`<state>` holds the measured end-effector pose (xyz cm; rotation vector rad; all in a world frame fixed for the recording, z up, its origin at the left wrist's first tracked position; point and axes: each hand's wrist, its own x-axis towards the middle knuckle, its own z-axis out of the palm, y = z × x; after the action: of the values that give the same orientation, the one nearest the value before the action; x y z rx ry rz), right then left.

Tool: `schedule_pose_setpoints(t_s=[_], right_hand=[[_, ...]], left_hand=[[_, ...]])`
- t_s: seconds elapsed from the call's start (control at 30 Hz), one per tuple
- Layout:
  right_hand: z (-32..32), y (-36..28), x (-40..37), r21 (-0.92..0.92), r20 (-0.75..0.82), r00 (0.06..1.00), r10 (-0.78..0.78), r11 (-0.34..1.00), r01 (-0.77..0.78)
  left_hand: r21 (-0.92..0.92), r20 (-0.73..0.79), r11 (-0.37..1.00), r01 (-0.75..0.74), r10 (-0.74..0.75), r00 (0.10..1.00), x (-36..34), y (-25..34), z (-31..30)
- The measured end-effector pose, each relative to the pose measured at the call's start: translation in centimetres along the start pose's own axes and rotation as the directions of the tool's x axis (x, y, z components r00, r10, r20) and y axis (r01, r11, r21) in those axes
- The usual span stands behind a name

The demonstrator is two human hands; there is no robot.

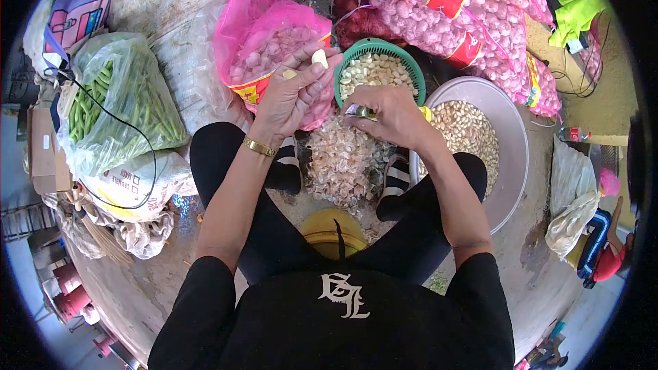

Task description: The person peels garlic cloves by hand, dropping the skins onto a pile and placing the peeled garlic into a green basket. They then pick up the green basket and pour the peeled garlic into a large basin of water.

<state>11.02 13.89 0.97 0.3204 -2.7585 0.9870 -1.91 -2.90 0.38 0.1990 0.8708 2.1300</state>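
Observation:
My left hand (296, 92) is raised palm up over the edge of the open pink net bag of garlic (274, 48), with a pale peeled clove (319, 58) pinched at its fingertips and another pale piece near the thumb. My right hand (387, 113) is closed around a small tool with a yellow-green handle (367, 115), in front of the green basket (419, 77) of peeled cloves. Below both hands lies a heap of garlic skins (343, 164). To the right, a large pale basin (510, 157) holds many unpeeled cloves (469, 133).
Full net bags of garlic (480, 48) lie at the upper right. At the left are a clear bag of green pods (127, 96) and a white sack (140, 185). A yellow stool (332, 229) is between my legs. Another person (606, 253) is at the far right.

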Motion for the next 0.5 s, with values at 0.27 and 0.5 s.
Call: schedule_pose_setpoints(t_s=[0.27,0.5], right_hand=[[-0.3,-1.1,0.7,0.492,-0.108,0.973,0.203,0.862,-0.126],[1.8,-1.4,2.1,0.710,-0.297,0.823,0.485,0.688,-0.149]], left_hand=[[0.069,0.085,0.997,0.021,-0.027,0.996,-0.1,0.3,-0.9],[0.148,0.034,0.988,0.039,-0.044,0.998,-0.5,-1.1,0.3]])
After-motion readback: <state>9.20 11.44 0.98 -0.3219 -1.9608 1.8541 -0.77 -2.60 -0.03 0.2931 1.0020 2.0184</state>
